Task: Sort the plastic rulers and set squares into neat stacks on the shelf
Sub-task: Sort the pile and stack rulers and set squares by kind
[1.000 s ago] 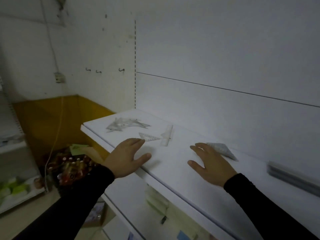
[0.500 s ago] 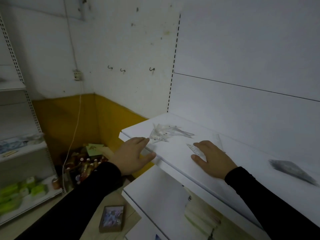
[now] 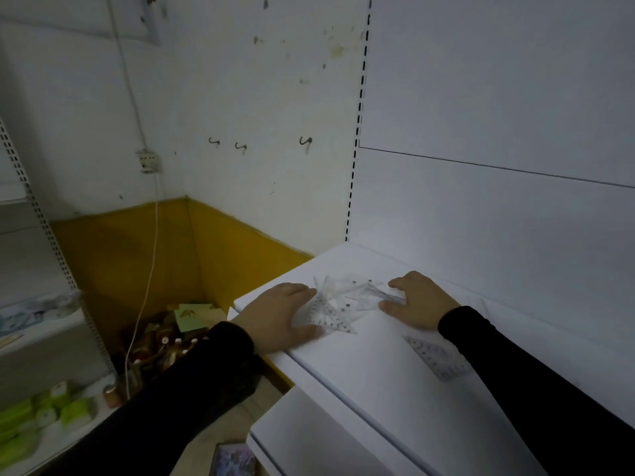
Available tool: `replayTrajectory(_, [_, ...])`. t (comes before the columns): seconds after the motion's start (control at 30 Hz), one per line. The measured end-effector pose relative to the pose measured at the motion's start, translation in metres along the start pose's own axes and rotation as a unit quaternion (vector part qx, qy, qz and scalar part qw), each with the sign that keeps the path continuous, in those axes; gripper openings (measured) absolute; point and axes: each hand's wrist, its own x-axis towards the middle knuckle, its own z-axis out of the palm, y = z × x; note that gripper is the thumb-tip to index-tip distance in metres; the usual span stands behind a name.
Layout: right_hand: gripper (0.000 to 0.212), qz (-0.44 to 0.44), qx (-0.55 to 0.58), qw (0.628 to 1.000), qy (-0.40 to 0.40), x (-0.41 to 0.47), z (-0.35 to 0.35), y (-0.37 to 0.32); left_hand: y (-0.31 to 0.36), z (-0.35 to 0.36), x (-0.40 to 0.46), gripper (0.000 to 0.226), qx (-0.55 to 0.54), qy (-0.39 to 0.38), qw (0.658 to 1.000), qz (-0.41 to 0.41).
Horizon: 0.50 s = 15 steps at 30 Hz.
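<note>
Set squares [image 3: 338,305] are lying scattered on the white shelf [image 3: 378,365] as the left hand [image 3: 280,317] and right hand [image 3: 417,300] are pressing flat-fingered on either side.

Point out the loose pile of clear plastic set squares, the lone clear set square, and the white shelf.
loose pile of clear plastic set squares [image 3: 338,305], head view, pile's middle.
lone clear set square [image 3: 434,357], head view, its centre.
white shelf [image 3: 371,379], head view, bare top surface.
</note>
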Motion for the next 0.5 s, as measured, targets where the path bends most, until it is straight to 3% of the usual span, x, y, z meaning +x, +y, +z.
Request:
replayTrajectory(0.27, [0.044, 0.012, 0.034, 0.999, -0.015, 0.033, -0.002, -0.001, -0.016, 0.008, 0.063, 0.068, -0.034, -0.031, 0.998, 0.049])
replayTrajectory(0.5, [0.03, 0.096, 0.111, 0.989, -0.008, 0.041, -0.005, -0.006, -0.042, 0.004, 0.099, 0.061, -0.075, -0.039, 0.993, 0.084])
